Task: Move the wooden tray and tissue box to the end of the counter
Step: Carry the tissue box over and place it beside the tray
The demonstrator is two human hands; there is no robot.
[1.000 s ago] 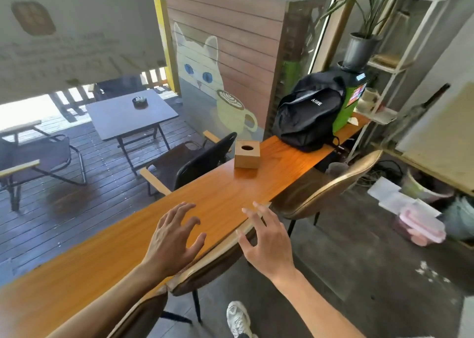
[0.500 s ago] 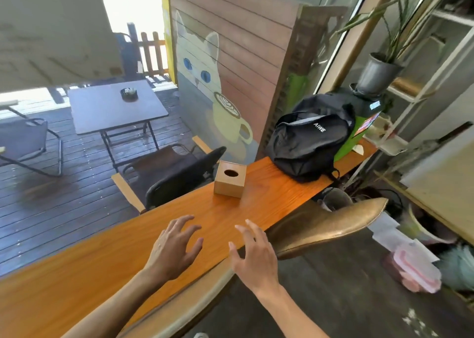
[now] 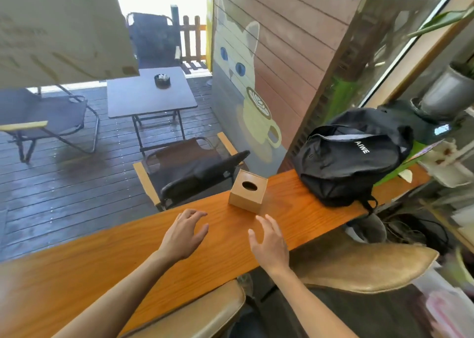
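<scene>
A small wooden tissue box (image 3: 248, 191) with an oval hole in its top stands on the long orange wooden counter (image 3: 102, 260). My left hand (image 3: 185, 232) hovers over the counter a little short and left of the box, fingers spread, holding nothing. My right hand (image 3: 269, 242) is just in front of the box's near right corner, fingers apart, not touching it. No wooden tray is in view.
A black backpack (image 3: 351, 155) lies on the counter beyond the box, with a grey plant pot (image 3: 446, 91) and a green object behind it. Tan chair backs (image 3: 364, 266) stand along the counter's near edge. Outside the window are a table and chairs.
I have moved along the counter toward the tissue box. Both hands have advanced from well short of the box to just in front of it, still holding nothing.
</scene>
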